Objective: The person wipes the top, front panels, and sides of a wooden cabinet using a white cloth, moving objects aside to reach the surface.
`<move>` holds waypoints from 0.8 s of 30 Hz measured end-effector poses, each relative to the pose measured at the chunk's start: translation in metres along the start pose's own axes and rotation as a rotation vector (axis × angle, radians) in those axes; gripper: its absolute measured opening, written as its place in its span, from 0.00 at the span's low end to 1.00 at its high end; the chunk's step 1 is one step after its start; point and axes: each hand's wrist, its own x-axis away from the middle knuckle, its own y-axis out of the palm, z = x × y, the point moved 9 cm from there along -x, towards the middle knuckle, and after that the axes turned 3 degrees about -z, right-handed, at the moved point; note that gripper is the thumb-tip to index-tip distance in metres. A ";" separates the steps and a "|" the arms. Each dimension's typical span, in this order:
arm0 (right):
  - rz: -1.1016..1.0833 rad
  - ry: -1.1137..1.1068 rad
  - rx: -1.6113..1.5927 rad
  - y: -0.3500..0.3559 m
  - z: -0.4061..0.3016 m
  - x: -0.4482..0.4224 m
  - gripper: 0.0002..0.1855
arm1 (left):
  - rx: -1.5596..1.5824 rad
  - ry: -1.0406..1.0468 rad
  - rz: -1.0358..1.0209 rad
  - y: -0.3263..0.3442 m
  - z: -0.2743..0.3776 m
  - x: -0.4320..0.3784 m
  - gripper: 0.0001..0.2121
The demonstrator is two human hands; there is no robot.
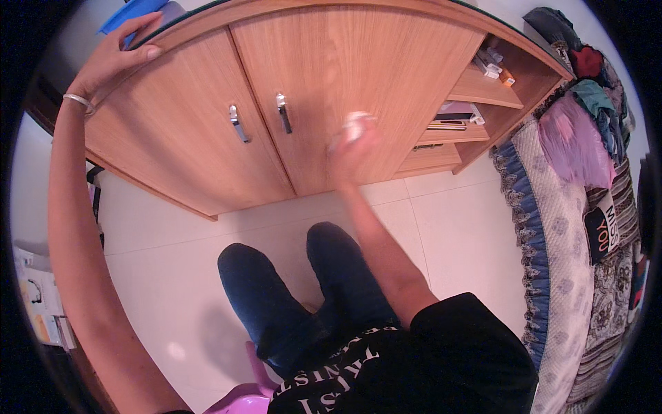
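A wooden cabinet (170, 114) with two doors stands before me. My right hand (351, 147), blurred, is at the right door (408, 67) with a small white wad (358, 124) in its fingers; blur hides whether that is cloth or tissue. To the left of it are two metal handles, one on the right door (284, 114) and one on the left door (239, 124). My left hand (111, 57), with a bangle (79, 102) at its wrist, rests on the cabinet's top edge, thumb and fingers apart. Just beyond its fingers lies a blue item (132, 15).
Open shelves (483, 88) at the cabinet's right hold small boxes (489, 64) and other items. A bed (558, 233) with a frilled cover runs along the right, bearing a pink plastic bag (576, 139) and clothes (595, 103). Under me is a pink plastic seat (243, 398).
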 end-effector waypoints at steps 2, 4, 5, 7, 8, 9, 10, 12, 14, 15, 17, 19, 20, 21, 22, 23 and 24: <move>-0.181 -0.028 -0.065 0.025 -0.024 0.033 0.17 | 0.076 -0.027 0.000 0.006 -0.004 0.002 0.40; -0.357 -0.064 -0.130 0.045 -0.043 0.056 0.16 | 0.067 -0.027 -0.005 0.006 -0.005 0.001 0.39; -0.444 -0.080 -0.165 0.053 -0.049 0.062 0.15 | 0.060 -0.027 -0.008 0.005 -0.007 0.001 0.38; -0.461 -0.116 -0.138 0.038 -0.012 0.042 0.16 | -0.039 -0.012 -0.001 0.001 -0.005 -0.002 0.37; -0.476 -0.130 -0.135 0.026 0.014 0.028 0.16 | -0.096 -0.015 0.002 -0.003 -0.006 0.000 0.36; -0.488 -0.147 -0.125 0.013 0.034 0.014 0.16 | -0.042 -0.009 0.011 -0.005 -0.005 0.001 0.36; -0.412 -0.029 -0.127 -0.005 0.054 0.004 0.16 | 0.008 -0.016 0.016 -0.006 -0.008 0.008 0.36; -0.223 0.157 -0.047 -0.037 0.098 -0.005 0.17 | 0.049 -0.016 0.008 -0.001 -0.005 0.010 0.36; 0.024 0.271 0.097 -0.062 0.150 -0.010 0.18 | 0.026 0.013 0.000 0.004 0.009 -0.003 0.36; -0.016 0.368 0.036 -0.041 0.138 0.007 0.17 | 0.009 0.000 -0.008 0.000 0.003 0.003 0.36; -0.073 0.353 -0.122 -0.001 0.094 0.043 0.17 | 0.003 0.006 -0.022 0.000 0.001 0.003 0.37; -0.192 0.205 -0.206 0.038 0.038 0.083 0.18 | 0.006 -0.004 -0.007 0.002 0.003 0.002 0.37; -0.286 0.163 -0.186 0.054 0.008 0.101 0.18 | 0.005 -0.011 -0.001 0.003 0.003 0.002 0.37; -0.345 0.163 -0.181 0.068 -0.006 0.111 0.17 | 0.015 -0.009 -0.005 0.007 0.006 0.000 0.37; -0.409 0.162 -0.186 0.079 -0.017 0.116 0.17 | 0.019 -0.012 -0.004 0.007 0.006 0.000 0.37; -0.421 0.156 -0.188 0.079 -0.021 0.114 0.16 | 0.023 -0.015 -0.005 0.007 0.007 0.000 0.37; -0.440 0.153 -0.198 0.080 -0.029 0.114 0.16 | -0.002 -0.017 -0.007 0.001 0.001 0.003 0.37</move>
